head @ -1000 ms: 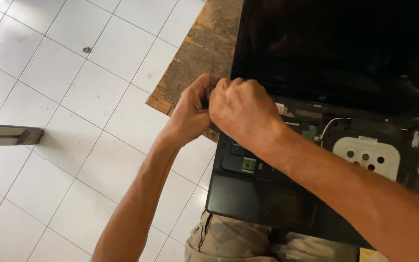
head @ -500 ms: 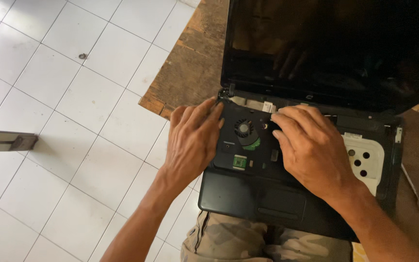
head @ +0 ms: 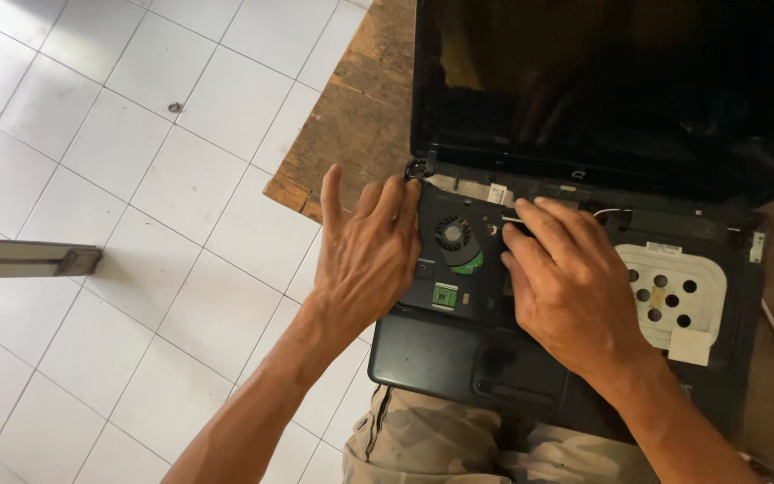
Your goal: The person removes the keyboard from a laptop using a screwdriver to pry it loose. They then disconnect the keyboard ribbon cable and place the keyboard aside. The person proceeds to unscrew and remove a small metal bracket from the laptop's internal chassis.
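A black laptop (head: 459,358) lies open at the edge of a wooden table, its keyboard gone and the inside bare. A round cooling fan (head: 452,234) with a green part sits near the left hinge. A pale metal plate with round holes (head: 674,291) covers the right half. My left hand (head: 365,255) lies flat on the laptop's left edge, fingers spread, fingertips by the hinge. My right hand (head: 571,282) rests on the middle of the base, fingertips touching a thin white cable (head: 517,218) below the dark screen (head: 620,90).
The rough wooden table (head: 351,125) ends at the left over a white tiled floor (head: 109,161). A small ring-shaped bit (head: 174,108) lies on the tiles. A grey bar (head: 24,258) juts in from the left. Camouflage trousers (head: 441,444) show at the bottom.
My hands, pressed together at the left hinge a second ago, have parted. The left hand now lies flat on the left edge and the right has moved to the middle of the base.
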